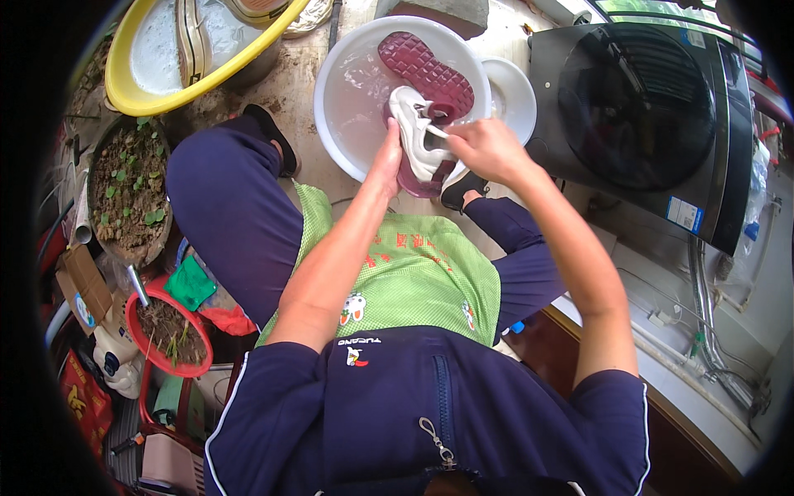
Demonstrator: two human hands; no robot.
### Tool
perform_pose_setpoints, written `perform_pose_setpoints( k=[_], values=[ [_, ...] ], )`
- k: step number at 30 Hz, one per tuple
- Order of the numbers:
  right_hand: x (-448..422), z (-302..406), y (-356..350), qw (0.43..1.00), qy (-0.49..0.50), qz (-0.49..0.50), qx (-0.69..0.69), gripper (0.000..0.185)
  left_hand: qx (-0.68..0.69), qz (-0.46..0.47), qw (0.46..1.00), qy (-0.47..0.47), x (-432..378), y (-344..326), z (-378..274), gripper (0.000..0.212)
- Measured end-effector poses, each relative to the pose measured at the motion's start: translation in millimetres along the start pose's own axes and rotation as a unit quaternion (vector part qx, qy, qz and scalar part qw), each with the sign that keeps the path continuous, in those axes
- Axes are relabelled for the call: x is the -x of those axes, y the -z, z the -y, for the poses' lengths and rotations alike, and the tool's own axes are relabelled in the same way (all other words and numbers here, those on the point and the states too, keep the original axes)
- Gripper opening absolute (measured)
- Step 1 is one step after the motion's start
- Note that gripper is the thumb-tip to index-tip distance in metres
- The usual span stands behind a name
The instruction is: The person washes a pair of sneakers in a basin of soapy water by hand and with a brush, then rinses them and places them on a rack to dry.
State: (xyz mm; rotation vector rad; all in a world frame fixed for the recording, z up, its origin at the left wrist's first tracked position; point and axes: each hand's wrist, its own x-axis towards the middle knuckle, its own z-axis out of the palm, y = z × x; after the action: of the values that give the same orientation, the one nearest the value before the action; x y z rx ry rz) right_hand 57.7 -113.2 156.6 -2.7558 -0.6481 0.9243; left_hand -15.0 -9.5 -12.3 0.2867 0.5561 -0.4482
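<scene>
My left hand (388, 156) grips a white and maroon sneaker (414, 139) by its side, over the near rim of a white basin (324, 102). The sneaker's opening faces up and its maroon sole edge shows below. Between the fingertips of my right hand (487, 146) is a slim white piece (437, 131) at the sneaker's opening; whether it is a lace, the tongue or a tool's handle I cannot tell. A second shoe lies sole up in the basin's cloudy water, its maroon patterned sole (428, 73) showing.
At the upper left, a yellow basin (115, 77) holds shoes in sudsy water. A smaller white basin (524, 93) sits partly behind the large one. A front-loading washing machine (546, 87) stands at right. Plant pots (127, 192) line the left; a concrete block (443, 15) is beyond.
</scene>
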Motion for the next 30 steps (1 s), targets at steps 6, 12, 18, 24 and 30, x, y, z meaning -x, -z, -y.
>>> perform_pose_setpoints(
  k=[6,12,18,24,30],
  values=[
    [-1.6,1.3,2.4,0.995,-0.035,-0.06,0.07,0.028,-0.042,-0.005,0.999,-0.022,11.6,-26.2,-0.6,0.065],
    [1.9,6.7,6.0,0.999,0.019,-0.046,0.013,0.027,0.015,0.031,0.999,-0.03,20.9,-30.0,-8.1,0.062],
    [43.5,3.3,32.1,0.995,0.004,0.02,-0.094,0.031,0.11,0.022,0.991,-0.075,12.1,-13.1,-28.4,0.05],
    [36.9,8.0,12.3,0.999,0.008,-0.051,-0.01,0.03,0.146,0.003,0.981,-0.127,17.9,-20.7,-38.1,0.068],
    [2.4,20.8,-8.1,0.986,-0.01,-0.107,0.13,0.026,0.023,-0.02,0.997,-0.069,6.8,-23.0,-18.7,0.07]
  ],
)
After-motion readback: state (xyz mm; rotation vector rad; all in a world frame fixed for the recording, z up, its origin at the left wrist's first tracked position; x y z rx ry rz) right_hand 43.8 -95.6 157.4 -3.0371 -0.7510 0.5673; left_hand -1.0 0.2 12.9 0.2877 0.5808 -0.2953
